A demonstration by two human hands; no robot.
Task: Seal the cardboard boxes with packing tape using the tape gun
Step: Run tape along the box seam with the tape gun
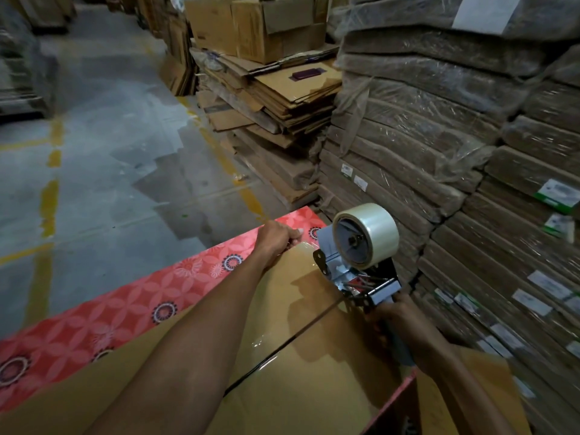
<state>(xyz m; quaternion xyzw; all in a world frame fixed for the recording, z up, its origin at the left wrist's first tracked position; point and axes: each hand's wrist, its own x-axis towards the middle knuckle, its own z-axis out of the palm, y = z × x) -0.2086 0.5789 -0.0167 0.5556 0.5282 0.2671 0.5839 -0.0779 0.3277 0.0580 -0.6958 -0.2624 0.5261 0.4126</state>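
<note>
The cardboard box (314,387) sits on the bench (125,309) with its flaps closed along a dark centre seam. Towards its near end the right hand (395,315) is clenched round the handle of the tape gun (361,262), whose roll stands just over that seam. At the box's far edge the left hand (277,238) curls its fingers over the rim to pin it; the board looks light, stiff and slick where there is a sheen, so I'd steady it by the edges. Beyond the box rise stacks of flattened cartons (282,98).
</note>
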